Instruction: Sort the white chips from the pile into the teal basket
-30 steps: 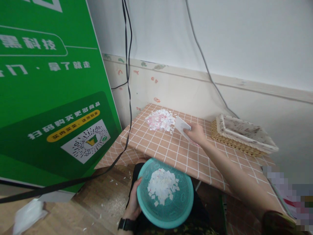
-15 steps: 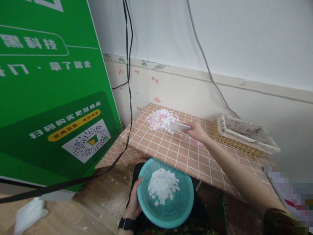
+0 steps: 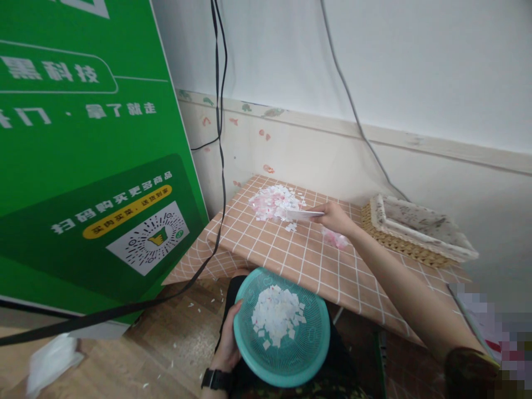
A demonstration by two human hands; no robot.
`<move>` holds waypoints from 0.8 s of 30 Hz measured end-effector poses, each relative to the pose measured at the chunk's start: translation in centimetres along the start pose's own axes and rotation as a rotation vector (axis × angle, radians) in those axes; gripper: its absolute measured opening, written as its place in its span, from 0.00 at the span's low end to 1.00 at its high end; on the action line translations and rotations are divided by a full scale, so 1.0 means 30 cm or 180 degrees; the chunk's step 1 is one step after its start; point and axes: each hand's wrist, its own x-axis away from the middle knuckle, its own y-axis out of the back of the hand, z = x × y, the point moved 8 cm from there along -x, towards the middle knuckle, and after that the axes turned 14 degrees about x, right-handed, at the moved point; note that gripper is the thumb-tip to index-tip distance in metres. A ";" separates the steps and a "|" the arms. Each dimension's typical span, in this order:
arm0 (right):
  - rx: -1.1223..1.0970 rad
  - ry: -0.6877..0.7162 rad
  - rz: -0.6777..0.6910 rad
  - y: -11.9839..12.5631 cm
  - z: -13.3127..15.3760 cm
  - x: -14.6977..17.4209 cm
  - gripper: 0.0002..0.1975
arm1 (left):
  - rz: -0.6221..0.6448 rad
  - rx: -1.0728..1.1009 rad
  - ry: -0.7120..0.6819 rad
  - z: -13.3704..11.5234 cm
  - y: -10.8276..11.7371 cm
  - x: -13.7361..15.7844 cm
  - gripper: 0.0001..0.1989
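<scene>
A teal plastic colander (image 3: pixel 286 368) rests on my lap with a heap of small white paper squares (image 3: pixel 276 310) in it. My left hand (image 3: pixel 229 338) grips its left rim. Over the checked tablecloth, my right hand (image 3: pixel 334 218) is closed on a flat white card or thin plate (image 3: pixel 305 214), seen nearly edge-on. The card's far end reaches the right side of a pile of white paper bits (image 3: pixel 286 194) with a pink, filmy piece (image 3: pixel 268 205) among them. A second pink, see-through piece (image 3: pixel 334 238) lies just below my right hand.
A cloth-lined wicker basket (image 3: pixel 409 235) stands on the right of the table (image 3: pixel 266 244) near the wall. Black cables (image 3: pixel 221 149) hang down at the left, before a green printed panel (image 3: pixel 83 166). A white plastic bag (image 3: pixel 52 363) lies on the wooden floor.
The card in my right hand has tilted to a flatter, more edge-on angle at the pile. My right hand has risen slightly. My left hand and the colander stay put.
</scene>
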 end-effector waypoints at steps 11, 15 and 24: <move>-0.0015 -0.0053 -0.0063 0.005 -0.021 0.039 0.15 | 0.0026 0.0090 0.0040 0.001 -0.006 -0.001 0.13; 0.0237 -0.0270 -0.0308 0.015 -0.008 0.121 0.14 | 0.0044 0.0138 0.0038 0.001 -0.009 -0.001 0.12; 0.0624 -0.0517 -0.0895 -0.059 0.078 0.241 0.14 | -0.0043 0.0217 0.0040 0.007 0.001 0.001 0.12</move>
